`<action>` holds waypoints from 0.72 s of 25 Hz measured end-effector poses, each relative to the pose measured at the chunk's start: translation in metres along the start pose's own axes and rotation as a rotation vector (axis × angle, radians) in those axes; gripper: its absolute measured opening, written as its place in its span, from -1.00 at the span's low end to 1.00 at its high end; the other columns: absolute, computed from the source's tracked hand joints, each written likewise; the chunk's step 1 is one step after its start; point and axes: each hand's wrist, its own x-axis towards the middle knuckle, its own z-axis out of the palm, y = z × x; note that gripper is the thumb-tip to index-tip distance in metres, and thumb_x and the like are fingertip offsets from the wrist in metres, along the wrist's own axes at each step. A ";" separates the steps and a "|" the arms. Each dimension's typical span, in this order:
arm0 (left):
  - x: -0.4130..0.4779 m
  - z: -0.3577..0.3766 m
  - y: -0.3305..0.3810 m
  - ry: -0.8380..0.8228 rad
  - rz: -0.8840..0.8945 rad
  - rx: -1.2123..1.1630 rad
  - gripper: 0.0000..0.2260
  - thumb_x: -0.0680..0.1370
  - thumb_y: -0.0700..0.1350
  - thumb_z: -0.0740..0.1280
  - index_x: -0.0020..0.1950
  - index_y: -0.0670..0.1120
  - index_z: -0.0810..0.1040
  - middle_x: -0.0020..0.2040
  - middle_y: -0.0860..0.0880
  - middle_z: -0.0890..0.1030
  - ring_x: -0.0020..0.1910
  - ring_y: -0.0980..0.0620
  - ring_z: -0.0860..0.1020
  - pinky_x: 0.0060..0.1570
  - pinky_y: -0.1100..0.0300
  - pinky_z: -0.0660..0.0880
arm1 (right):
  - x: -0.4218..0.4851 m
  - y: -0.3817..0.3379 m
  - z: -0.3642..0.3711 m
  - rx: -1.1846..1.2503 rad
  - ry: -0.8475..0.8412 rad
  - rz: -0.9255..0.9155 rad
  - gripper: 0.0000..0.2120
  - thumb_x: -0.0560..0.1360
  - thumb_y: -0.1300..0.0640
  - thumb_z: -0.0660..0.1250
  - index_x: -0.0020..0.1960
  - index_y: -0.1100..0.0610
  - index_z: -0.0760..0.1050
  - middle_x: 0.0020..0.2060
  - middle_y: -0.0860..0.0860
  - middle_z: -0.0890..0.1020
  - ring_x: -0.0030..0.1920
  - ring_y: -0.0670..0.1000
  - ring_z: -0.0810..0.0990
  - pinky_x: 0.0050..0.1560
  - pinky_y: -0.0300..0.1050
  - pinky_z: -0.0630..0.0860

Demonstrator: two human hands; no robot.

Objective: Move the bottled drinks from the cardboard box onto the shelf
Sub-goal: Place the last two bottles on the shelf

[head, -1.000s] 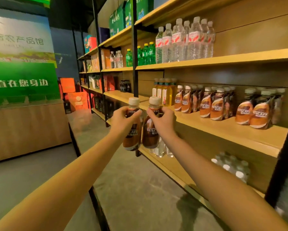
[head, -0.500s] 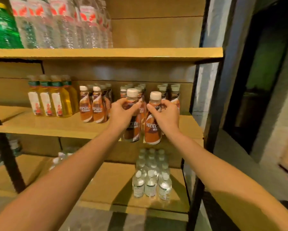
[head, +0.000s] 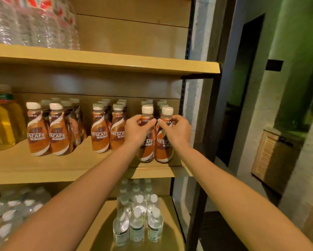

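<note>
The two coffee bottles look rigid, fairly light and slick on their glossy sleeves, so the narrow shoulder under the cap seems the surest hold. There the left hand (head: 137, 131) grips the left bottle (head: 147, 151) and the right hand (head: 176, 132) grips the right bottle (head: 163, 150). Both arms reach forward, with the bottles upright and side by side at the right front of the middle shelf (head: 43, 167).

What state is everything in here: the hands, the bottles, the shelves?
Left hand, gripping left held bottle's neck.
Right hand, gripping right held bottle's neck.
Left held bottle, upright, capped, at middle shelf's front.
Right held bottle, upright, capped, beside it.
Other coffee bottles, upright, capped, in rows.
Water bottles, upright, capped, on lower shelf.
</note>
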 end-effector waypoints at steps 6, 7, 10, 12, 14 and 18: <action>0.019 0.019 -0.017 0.036 -0.024 -0.004 -0.79 0.50 -0.08 0.37 0.11 -0.09 0.55 -0.06 0.05 0.59 -0.11 0.16 0.55 -0.22 0.38 0.40 | 0.022 0.023 0.010 0.027 -0.039 -0.009 -0.67 0.41 -0.02 0.44 0.10 0.12 0.54 -0.02 0.02 0.65 -0.03 -0.06 0.60 0.08 -0.03 0.58; 0.021 0.021 -0.020 0.055 -0.016 0.020 -0.78 0.50 -0.07 0.38 0.12 -0.09 0.54 -0.07 0.06 0.58 -0.11 0.17 0.54 -0.23 0.40 0.39 | 0.024 0.025 0.011 0.034 -0.042 -0.015 -0.66 0.41 -0.01 0.44 0.10 0.13 0.54 -0.02 0.02 0.65 -0.05 -0.08 0.58 0.07 -0.04 0.57; 0.022 0.025 -0.025 0.087 0.041 0.041 -0.70 0.48 -0.03 0.40 0.16 -0.11 0.54 -0.02 0.04 0.61 -0.04 0.13 0.57 -0.17 0.41 0.41 | 0.021 0.026 0.010 0.091 -0.058 -0.041 -0.62 0.40 -0.02 0.45 0.14 0.12 0.50 -0.07 -0.06 0.60 -0.06 -0.12 0.54 0.08 -0.07 0.57; 0.016 0.024 -0.031 0.069 0.038 0.035 -0.61 0.47 0.00 0.40 0.26 -0.08 0.47 0.07 0.04 0.59 0.06 0.12 0.55 -0.05 0.34 0.44 | 0.014 0.033 0.004 0.138 -0.160 -0.001 -0.46 0.40 -0.04 0.45 0.30 0.09 0.37 0.00 -0.11 0.51 0.03 -0.14 0.50 0.11 -0.16 0.49; 0.008 0.022 -0.043 0.012 -0.048 0.056 -0.43 0.46 0.04 0.41 0.40 -0.07 0.32 0.23 0.01 0.51 0.22 0.05 0.48 0.17 0.15 0.44 | 0.004 0.049 -0.001 0.110 -0.315 0.055 -0.26 0.38 -0.07 0.46 0.43 0.08 0.19 0.11 -0.12 0.46 0.14 -0.13 0.45 0.18 -0.17 0.40; -0.001 0.011 -0.053 -0.201 -0.323 -0.023 -0.35 0.41 -0.02 0.47 0.43 -0.08 0.28 0.34 -0.07 0.48 0.24 -0.02 0.47 0.29 0.07 0.37 | -0.002 0.083 0.002 -0.013 -0.466 0.112 -0.26 0.31 -0.11 0.50 0.37 0.07 0.27 0.24 -0.01 0.53 0.24 0.00 0.51 0.28 0.05 0.45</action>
